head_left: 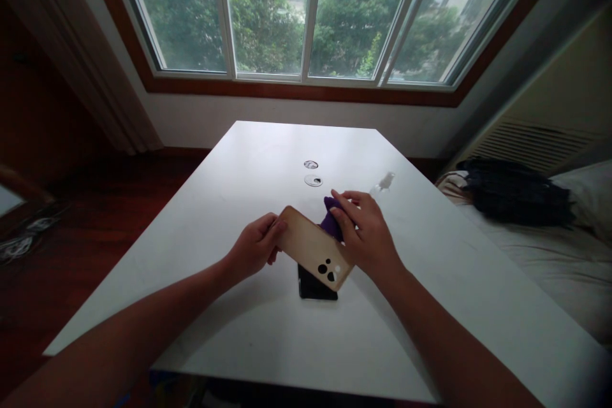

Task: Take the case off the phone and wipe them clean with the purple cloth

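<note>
My left hand (255,242) grips one end of a yellowed phone case (308,242), which is tilted above the table with its camera cut-outs toward the lower right. In my right hand (366,226) a purple cloth (331,220) is pinched between thumb and fingers, at the case's far long edge. Whether the cloth touches the case's inner side is hidden. Beneath the case lies a black phone (315,287), partly covered from view.
On the white table (229,331), two small round items (313,180) lie farther back. A clear spray bottle (384,183) is beyond my right hand. To the right, a bed (516,245) carries a dark garment (516,191). A window (306,13) is ahead.
</note>
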### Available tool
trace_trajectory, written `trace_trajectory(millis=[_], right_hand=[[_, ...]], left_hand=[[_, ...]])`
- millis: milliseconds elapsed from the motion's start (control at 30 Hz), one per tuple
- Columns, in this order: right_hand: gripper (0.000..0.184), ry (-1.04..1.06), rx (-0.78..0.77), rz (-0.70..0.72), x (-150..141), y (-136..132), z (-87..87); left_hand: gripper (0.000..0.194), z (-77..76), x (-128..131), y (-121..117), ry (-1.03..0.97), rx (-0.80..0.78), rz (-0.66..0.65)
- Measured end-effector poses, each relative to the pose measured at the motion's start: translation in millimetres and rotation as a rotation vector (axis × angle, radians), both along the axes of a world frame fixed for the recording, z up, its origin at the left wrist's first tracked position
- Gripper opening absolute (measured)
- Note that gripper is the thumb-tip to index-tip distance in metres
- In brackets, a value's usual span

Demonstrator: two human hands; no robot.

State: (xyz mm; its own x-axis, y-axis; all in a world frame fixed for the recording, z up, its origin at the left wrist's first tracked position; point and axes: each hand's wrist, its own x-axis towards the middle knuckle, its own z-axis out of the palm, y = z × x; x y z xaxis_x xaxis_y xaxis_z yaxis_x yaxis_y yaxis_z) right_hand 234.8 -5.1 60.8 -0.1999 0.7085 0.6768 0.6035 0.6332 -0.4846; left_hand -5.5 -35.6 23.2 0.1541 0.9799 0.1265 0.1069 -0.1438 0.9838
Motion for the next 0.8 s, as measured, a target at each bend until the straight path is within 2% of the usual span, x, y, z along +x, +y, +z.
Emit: trace_trajectory(millis=[100, 233, 300, 367, 500, 600, 700, 800], right_hand=[[0.034, 0.041, -0.33, 0.162, -6, -5, -0.4], [0.039, 0.269, -0.836, 0.293, -14, -11, -2.3], [0.041, 0.401, -0.965, 0.311, -16, -10, -4.9], [0.038, 0.501, -0.944, 0.254, -16, -7, -8.1], [0.036, 0.635, -0.666, 0.076, -13, 1, -10.2], [0.036, 0.724, -0.55, 0.059, -9, 1, -7.2], [0.035, 0.8, -0.582, 0.125, -9, -1, -5.5], [0.037, 0.794, -0.699, 0.191, -15, -3, -8.6]], left_hand=[[0.041, 2.0, -1, 1, -0.01, -0.015, 0.039], [0.043, 7.9, -3, 4, -0.008, -0.035, 0.103], [0.043, 11.3, -4, 5, -0.013, -0.059, 0.119], [0.042, 13.8, -4, 6, -0.028, -0.09, 0.119], [0.04, 11.8, -7, 9, -0.05, -0.109, 0.094], [0.041, 5.4, -9, 12, -0.059, -0.12, 0.075], [0.043, 2.0, -8, 12, -0.071, -0.152, 0.023], [0.045, 6.1, -4, 9, -0.067, -0.198, -0.059]])
